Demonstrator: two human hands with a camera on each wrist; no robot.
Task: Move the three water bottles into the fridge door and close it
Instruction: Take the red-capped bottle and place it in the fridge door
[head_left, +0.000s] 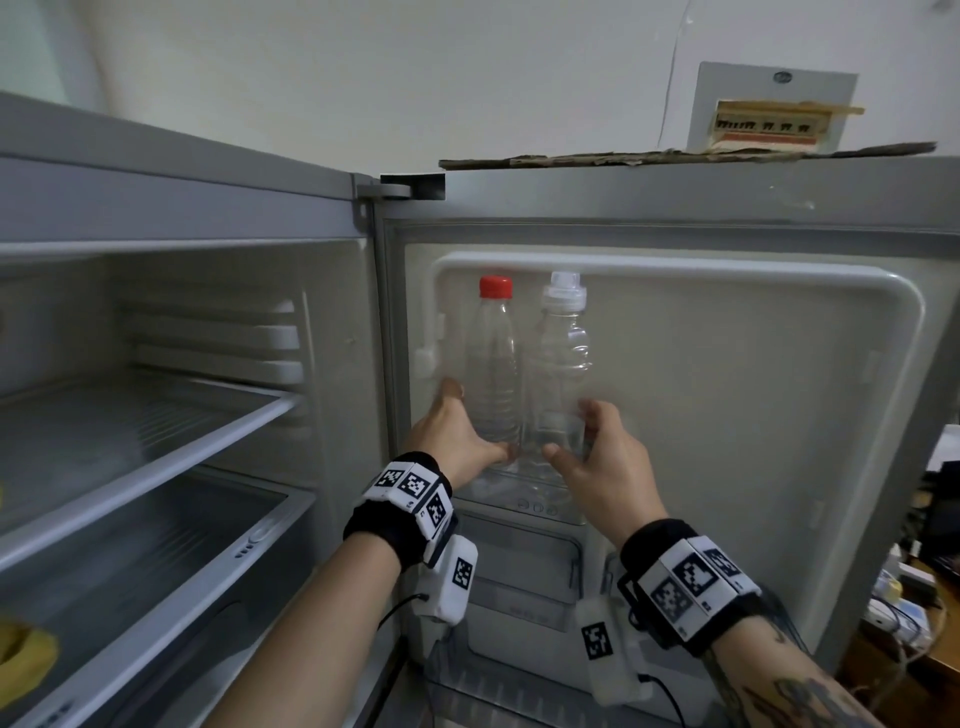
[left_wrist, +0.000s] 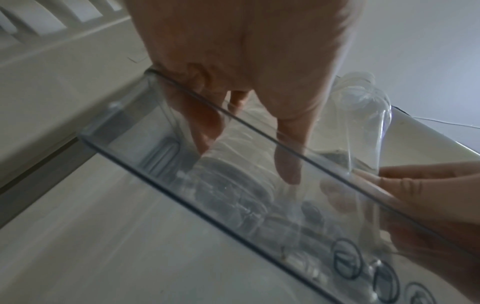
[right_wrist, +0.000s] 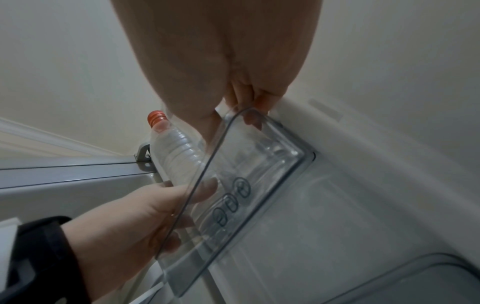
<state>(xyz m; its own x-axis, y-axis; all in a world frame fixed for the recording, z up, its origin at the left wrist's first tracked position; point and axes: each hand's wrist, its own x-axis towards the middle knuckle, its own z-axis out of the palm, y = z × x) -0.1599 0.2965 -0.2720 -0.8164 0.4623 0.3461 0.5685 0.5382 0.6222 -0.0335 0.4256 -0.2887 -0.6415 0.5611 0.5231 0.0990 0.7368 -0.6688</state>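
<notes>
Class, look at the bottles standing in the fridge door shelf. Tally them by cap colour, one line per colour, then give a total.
Red-capped bottle: 1
Clear-capped bottle: 1
Total: 2 bottles in the door shelf; no third bottle is in view.

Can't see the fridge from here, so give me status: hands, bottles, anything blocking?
Left hand grips red-capped bottle; right hand grips clear-capped bottle. Both upright in door shelf. Third bottle unseen. Door open, nothing blocking.
</notes>
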